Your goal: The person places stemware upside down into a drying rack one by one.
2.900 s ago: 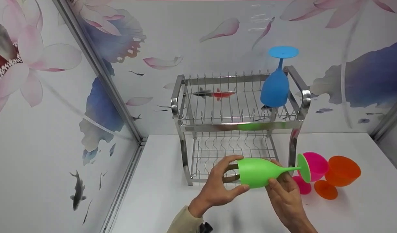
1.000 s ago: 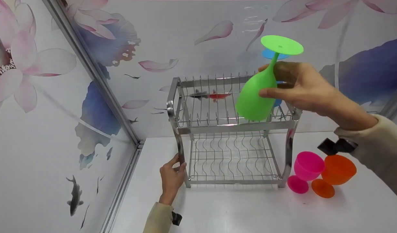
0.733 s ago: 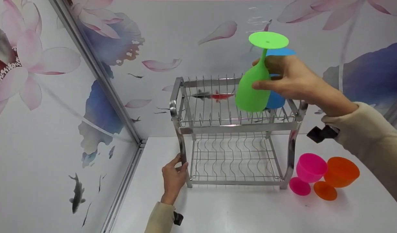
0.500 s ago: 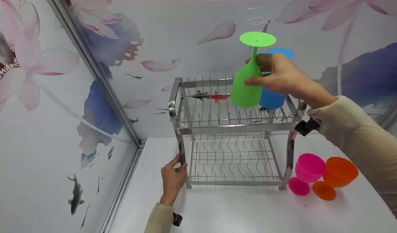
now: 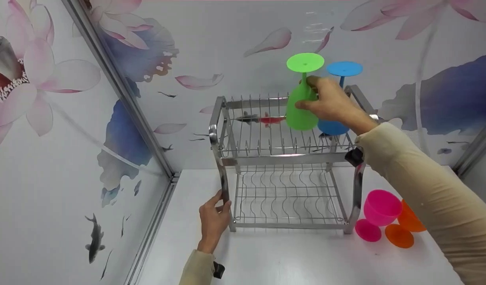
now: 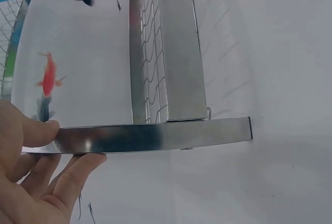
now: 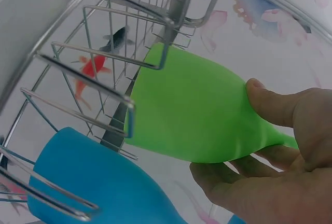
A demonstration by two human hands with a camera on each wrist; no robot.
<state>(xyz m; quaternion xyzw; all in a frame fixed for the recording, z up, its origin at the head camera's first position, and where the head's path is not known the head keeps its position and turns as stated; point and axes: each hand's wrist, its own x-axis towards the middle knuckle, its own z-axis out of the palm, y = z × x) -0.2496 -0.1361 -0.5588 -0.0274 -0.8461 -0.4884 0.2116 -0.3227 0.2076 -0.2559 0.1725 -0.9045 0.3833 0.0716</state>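
Note:
My right hand (image 5: 332, 101) grips a green goblet (image 5: 301, 113) by the narrowing end of its bowl, holding it upside down over the upper tier of a metal dish rack (image 5: 282, 159). In the right wrist view the rim of the green goblet (image 7: 192, 105) is in among the rack's wires. A blue goblet (image 5: 333, 126) stands upside down in the same tier, just right of the green one and partly behind my hand. Low on the rack's left side, my left hand (image 5: 214, 221) pinches the front upright (image 6: 114, 139) between thumb and fingers.
A pink goblet (image 5: 381, 208) and an orange goblet (image 5: 399, 236) are on the white table to the right of the rack, the orange one partly covered by my right sleeve. The rack's lower tier (image 5: 282, 198) has wavy wires. Printed wall panels (image 5: 235, 47) rise behind and on the left.
Earlier both hands held the green goblet sideways before the rack. My left hand then went to the rack's upright, while my right hand turned the goblet over and moved it left beside the blue one.

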